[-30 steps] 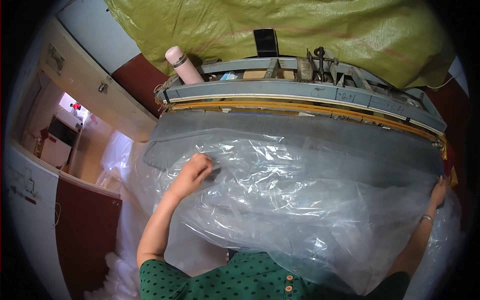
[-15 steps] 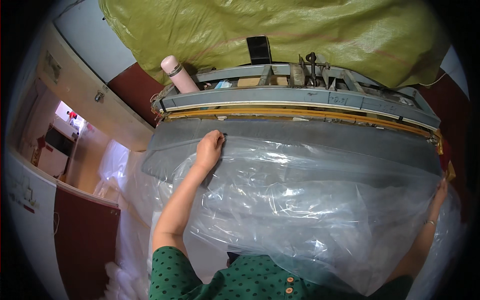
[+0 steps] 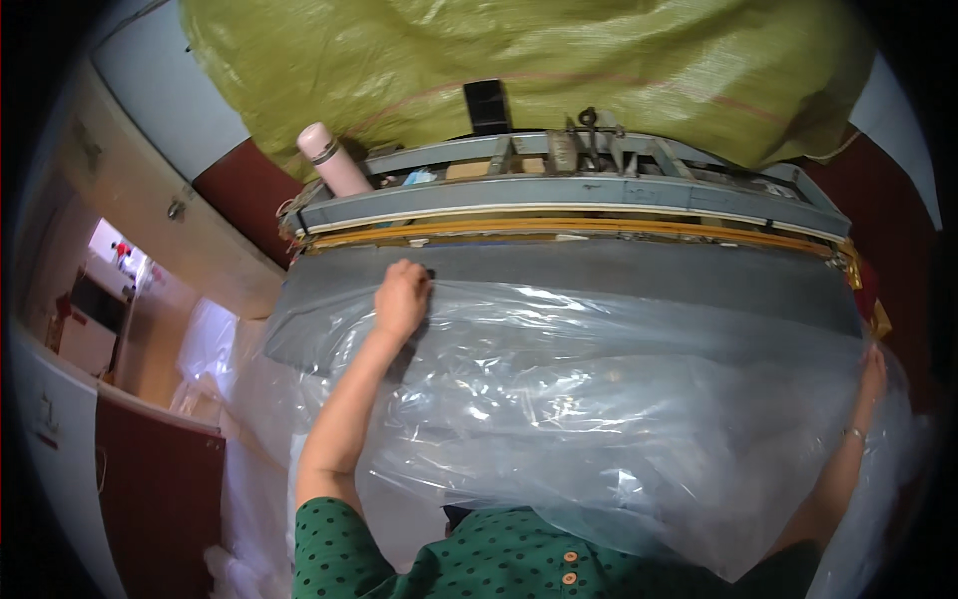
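A wide sheet of clear plastic film [image 3: 559,399] lies across the dark grey work surface [image 3: 619,262] and hangs down toward my body. My left hand [image 3: 403,298] is closed at the film's far edge, left of the middle, with the fingers pinching it. Out at the right end, my right hand [image 3: 872,371] grips the same edge beside the surface's corner; its fingertips are partly hidden by the film. Between the two hands the edge runs nearly straight, with shiny creases below it.
Behind the surface stands a grey metal frame [image 3: 559,192] with orange strips [image 3: 559,226] along its front. A pink flask [image 3: 334,162] and a black phone [image 3: 486,106] rest there. Yellow-green woven sheeting [image 3: 559,60] covers the back. More film [image 3: 207,344] is heaped at left, near an open door [image 3: 180,190].
The whole view has shifted slightly, so the frame and flask appear further left. Both hands keep their hold on the film's edge, with little movement over the surface.
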Action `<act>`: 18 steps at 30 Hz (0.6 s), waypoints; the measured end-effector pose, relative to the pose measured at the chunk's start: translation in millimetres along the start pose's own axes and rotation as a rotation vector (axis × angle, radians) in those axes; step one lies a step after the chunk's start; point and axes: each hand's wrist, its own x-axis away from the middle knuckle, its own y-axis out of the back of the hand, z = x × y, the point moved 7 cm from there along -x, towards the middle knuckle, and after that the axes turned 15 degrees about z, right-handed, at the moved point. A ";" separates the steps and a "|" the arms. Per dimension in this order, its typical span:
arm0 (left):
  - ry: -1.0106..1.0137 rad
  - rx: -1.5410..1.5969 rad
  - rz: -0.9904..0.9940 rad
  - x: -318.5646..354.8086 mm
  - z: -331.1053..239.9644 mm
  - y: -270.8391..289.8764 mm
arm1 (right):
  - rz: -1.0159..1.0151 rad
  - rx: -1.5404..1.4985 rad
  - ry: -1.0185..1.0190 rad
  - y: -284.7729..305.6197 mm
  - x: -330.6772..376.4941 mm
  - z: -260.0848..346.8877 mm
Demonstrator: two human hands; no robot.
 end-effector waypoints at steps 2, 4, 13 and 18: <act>0.097 0.024 -0.147 5.7 18.5 31.9 | -0.076 0.225 0.045 -73.7 -4.1 30.5; 0.266 0.335 -0.315 10.2 43.5 60.1 | -0.106 0.075 -0.068 -115.5 -6.9 68.2; 0.314 0.603 -0.464 -3.2 168.4 -11.6 | -0.178 0.231 0.314 -258.0 14.7 154.3; 0.255 0.724 -0.516 -29.4 212.0 -21.8 | -0.109 0.057 0.289 -290.1 -8.5 159.9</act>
